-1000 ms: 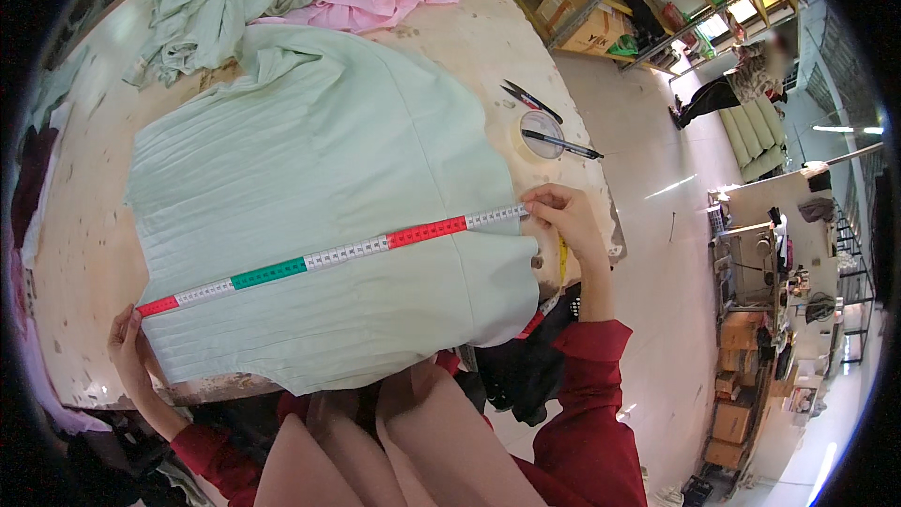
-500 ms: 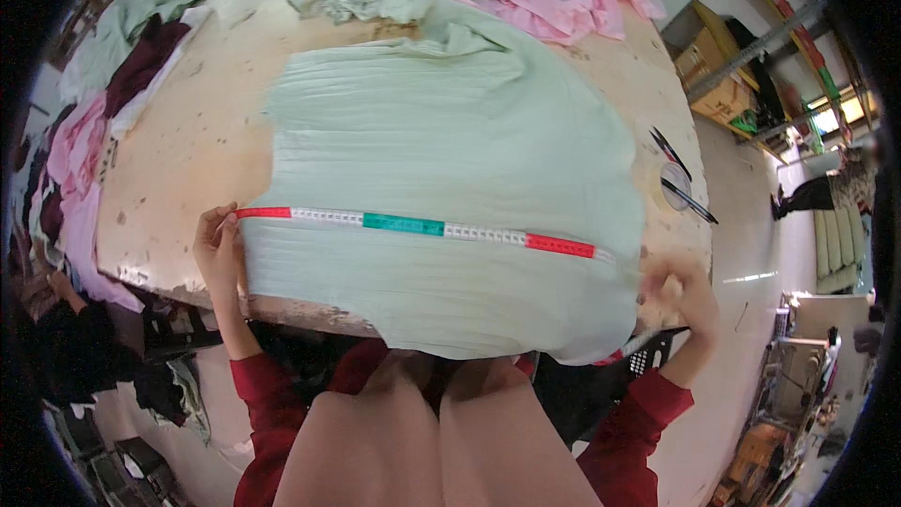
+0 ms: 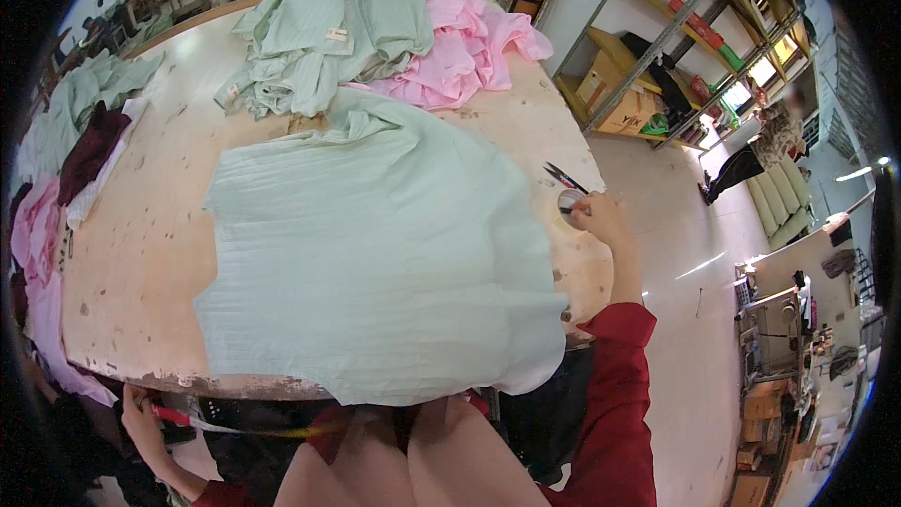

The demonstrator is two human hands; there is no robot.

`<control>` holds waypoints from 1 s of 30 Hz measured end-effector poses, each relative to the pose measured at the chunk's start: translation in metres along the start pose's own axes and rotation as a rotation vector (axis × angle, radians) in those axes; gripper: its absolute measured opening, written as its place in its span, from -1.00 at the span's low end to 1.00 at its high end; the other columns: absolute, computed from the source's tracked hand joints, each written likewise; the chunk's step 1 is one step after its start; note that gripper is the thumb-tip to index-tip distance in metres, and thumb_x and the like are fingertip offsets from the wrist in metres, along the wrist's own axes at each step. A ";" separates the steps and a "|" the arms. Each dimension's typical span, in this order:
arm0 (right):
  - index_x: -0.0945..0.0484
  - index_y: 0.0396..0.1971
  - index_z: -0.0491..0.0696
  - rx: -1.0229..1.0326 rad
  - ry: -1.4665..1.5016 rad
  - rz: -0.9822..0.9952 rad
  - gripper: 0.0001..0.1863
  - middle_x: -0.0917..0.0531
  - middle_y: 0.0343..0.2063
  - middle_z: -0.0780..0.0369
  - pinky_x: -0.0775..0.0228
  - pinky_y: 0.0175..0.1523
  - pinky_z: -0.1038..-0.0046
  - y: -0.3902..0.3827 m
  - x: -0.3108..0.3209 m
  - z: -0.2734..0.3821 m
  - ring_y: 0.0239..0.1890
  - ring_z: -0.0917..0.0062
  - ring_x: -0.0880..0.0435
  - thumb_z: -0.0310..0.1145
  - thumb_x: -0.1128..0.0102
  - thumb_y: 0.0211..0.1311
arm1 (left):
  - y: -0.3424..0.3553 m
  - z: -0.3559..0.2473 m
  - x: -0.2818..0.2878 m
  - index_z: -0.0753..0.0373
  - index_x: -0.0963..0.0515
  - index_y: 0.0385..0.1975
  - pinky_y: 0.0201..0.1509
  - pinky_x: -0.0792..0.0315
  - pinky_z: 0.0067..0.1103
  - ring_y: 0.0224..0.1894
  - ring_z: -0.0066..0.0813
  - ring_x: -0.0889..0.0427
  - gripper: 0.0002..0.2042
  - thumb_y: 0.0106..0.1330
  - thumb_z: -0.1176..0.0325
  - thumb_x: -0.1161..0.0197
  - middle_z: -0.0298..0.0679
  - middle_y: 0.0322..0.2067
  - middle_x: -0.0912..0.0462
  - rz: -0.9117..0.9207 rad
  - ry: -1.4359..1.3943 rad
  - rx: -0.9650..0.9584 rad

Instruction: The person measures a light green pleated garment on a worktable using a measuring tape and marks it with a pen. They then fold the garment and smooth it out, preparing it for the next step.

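Note:
A pale green ribbed garment piece [image 3: 375, 244] lies spread over the table in front of me. My left hand [image 3: 143, 421] is below the table's front edge at the lower left, closed on the red end of a tape measure [image 3: 221, 428]. The tape runs rightward from it over my lap, blurred. At the table's right edge, my right hand [image 3: 603, 218] pinches a black pen, mostly hidden by the fingers, over a roll of clear tape [image 3: 569, 197]. Just beyond the roll lies a pair of small dark snips [image 3: 565, 176].
Heaped green garments [image 3: 328, 28] and a pink garment [image 3: 460, 47] cover the far side of the table [image 3: 131, 291]. More pink, dark red and green clothes hang along its left edge. Metal shelving [image 3: 648, 47] with a cardboard box stands at the right; a person [image 3: 765, 141] is beyond.
The tape measure has come off the garment and hangs below the table edge with my left hand, which moved down and left. My right hand has gone up to the pen. The view has shifted.

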State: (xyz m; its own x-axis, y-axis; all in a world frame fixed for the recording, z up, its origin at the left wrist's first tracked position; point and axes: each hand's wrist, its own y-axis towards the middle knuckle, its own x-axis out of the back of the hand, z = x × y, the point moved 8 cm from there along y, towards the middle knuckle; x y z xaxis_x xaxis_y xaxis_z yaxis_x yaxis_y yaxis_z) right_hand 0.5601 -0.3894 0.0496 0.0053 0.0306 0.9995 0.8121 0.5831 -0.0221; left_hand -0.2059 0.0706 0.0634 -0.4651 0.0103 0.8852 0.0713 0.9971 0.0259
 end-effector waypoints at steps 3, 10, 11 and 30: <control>-0.66 -0.23 0.04 0.022 0.046 -0.053 -0.75 -0.63 -0.21 0.15 -0.16 0.12 0.12 -0.007 0.010 0.012 0.02 0.31 -0.53 -0.17 -0.17 0.20 | -0.015 -0.038 0.005 0.33 -0.44 0.10 0.13 -0.37 -0.44 0.01 -0.17 -0.54 -0.61 0.23 0.56 -0.18 -0.08 -0.01 -0.58 -0.091 0.517 -0.091; -0.53 -0.10 -0.16 -0.113 0.296 -0.130 -0.65 -0.61 -0.19 0.06 -0.38 -0.01 0.31 -0.043 0.015 0.011 -0.08 0.16 -0.56 -0.22 -0.19 0.23 | -0.087 -0.285 -0.083 0.27 -0.56 -0.06 0.19 -0.34 -0.35 0.07 -0.09 -0.49 -0.73 0.23 0.44 -0.25 -0.09 -0.08 -0.59 0.333 -0.145 -0.885; -0.52 -0.10 -0.17 -0.046 0.329 -0.146 -0.65 -0.61 -0.20 0.04 -0.39 -0.02 0.31 -0.049 0.016 0.018 -0.10 0.17 -0.57 -0.22 -0.18 0.25 | -0.103 -0.315 -0.093 0.27 -0.56 -0.08 0.21 -0.33 -0.36 0.09 -0.08 -0.48 -0.74 0.23 0.42 -0.25 -0.10 -0.10 -0.60 0.384 -0.210 -1.010; -0.65 -0.12 -0.15 0.556 1.232 -0.346 -0.74 -0.68 -0.12 0.16 -0.48 -0.02 0.53 -0.043 0.067 0.275 -0.15 0.53 -0.67 -0.42 -0.32 0.20 | -0.122 -0.428 -0.206 0.26 -0.34 -0.26 0.12 -0.21 -0.35 -0.25 -0.16 -0.43 -0.83 0.45 0.27 -0.01 -0.16 -0.46 -0.43 0.766 -0.707 -1.119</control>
State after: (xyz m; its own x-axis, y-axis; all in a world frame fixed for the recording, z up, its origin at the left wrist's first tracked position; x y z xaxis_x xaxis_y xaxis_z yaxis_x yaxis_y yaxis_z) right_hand 0.3650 -0.1895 0.1117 0.5940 -0.7356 0.3256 0.5436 0.6654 0.5116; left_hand 0.2591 -0.0848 0.0767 -0.2965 0.8364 0.4609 0.9405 0.1720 0.2929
